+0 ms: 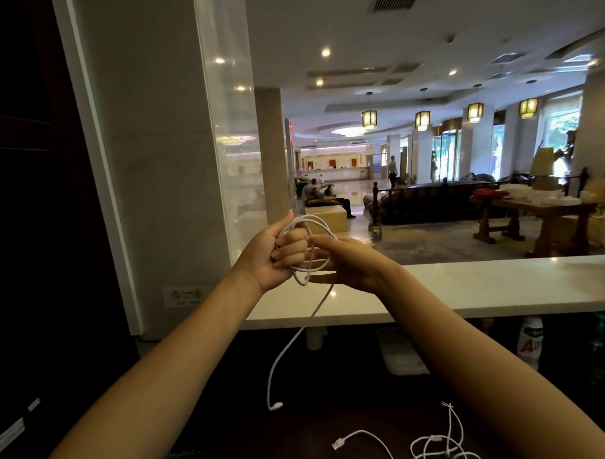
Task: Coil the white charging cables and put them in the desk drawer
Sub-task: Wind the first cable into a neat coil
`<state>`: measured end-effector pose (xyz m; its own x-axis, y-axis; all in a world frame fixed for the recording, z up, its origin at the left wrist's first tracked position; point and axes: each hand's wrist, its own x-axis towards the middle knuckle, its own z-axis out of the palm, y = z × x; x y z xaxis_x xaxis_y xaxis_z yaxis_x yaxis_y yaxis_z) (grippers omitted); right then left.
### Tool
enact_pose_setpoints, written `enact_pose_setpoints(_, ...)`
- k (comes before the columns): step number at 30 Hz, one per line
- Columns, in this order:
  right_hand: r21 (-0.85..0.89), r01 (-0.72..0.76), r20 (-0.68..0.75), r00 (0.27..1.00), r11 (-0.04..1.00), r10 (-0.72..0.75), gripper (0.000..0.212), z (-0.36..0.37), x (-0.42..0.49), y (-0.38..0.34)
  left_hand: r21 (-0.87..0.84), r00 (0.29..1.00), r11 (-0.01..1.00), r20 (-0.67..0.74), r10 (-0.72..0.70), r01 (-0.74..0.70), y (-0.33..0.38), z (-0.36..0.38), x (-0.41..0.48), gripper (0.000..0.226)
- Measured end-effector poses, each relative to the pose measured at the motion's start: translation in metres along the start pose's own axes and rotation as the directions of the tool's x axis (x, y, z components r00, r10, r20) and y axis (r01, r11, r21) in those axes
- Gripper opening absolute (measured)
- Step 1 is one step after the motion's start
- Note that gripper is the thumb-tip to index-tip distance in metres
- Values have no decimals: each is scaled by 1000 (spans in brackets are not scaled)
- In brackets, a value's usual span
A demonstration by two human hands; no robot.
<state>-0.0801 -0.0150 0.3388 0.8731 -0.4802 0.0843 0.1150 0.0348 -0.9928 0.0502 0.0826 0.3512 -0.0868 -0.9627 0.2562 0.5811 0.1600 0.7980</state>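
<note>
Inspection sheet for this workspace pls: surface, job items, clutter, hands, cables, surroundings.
Surface: dark desk below a white ledge.
Job's things: half-coiled white cable in hand; tangled loose cables on the desk; drawer not seen.
Clutter: red-labelled bottle under the ledge.
Hands: left hand grips the coil, fingers curled; right hand against it, grip hidden.
Cables: the coil's tail hangs toward the desk.
Surroundings: lobby beyond glass, people seated.

Two hands [274, 259] [355, 261], one held cable [273, 367], one loose tangle [435, 446].
</note>
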Motion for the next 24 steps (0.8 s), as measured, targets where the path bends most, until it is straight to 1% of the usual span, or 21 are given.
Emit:
enact_pose_setpoints(3, 84, 24, -30, 999, 996, -21, 8, -2, -1, 0, 44, 998, 999, -54, 34, -32, 1, -4, -5, 35)
enact_pose_setpoints(5, 148, 32, -7, 999, 988, -32, 7, -2, -5, -3, 54, 991, 996, -108, 75, -69, 0, -10, -10, 35)
enact_pose_setpoints(7, 203, 49, 32, 998, 978, -56, 12, -1, -8, -5, 110, 979, 990, -177, 105, -86, -4, -16, -15, 38)
enact_pose_setpoints(9, 249, 64, 61, 995, 966, -81, 15, 1, -10, -5, 191, 970, 980, -222, 97, -54, -8, -19, -20, 37)
enact_pose_setpoints(12, 302, 45, 72, 995, 952, -70, 17, 1, -7, -2, 327, 972, 944, -232, 49, 30, -9, -16, -27, 40)
enact_pose_setpoints(14, 237, 40, 46, 998, 971, -53, 17, 1, -6, -1, 408, 977, 910, -213, 16, 74, -8, -11, -30, 40)
enact_pose_setpoints(15, 159, 43, 32, 998, 986, -48, 19, 2, -6, -1, 431, 979, 899, -203, 8, 82, -8, -9, -30, 39)
enact_pose_setpoints(17, -25, 31, 42, 999, 999, -30, 26, 2, -8, -3, 423, 978, 903, -208, 14, 77, -8, -8, -30, 37)
enact_pose_setpoints(19, -163, 7, 88, 996, 987, 8, 33, 2, -11, -5, 370, 973, 927, -230, 32, 57, -9, -9, -29, 35)
enact_pose_setpoints(20, -202, -6, 110, 993, 979, 29, 34, 0, -11, -6, 326, 973, 944, -230, 27, 51, -11, -10, -29, 33)
enact_pose_setpoints(22, -240, -27, 129, 990, 970, 60, 35, -2, -12, -9, 224, 978, 973, -208, -6, 54, -15, -11, -29, 30)
enact_pose_setpoints(24, -219, -30, 118, 991, 975, 57, 32, -3, -11, -10, 147, 985, 987, -170, -37, 63, -18, -13, -29, 32)
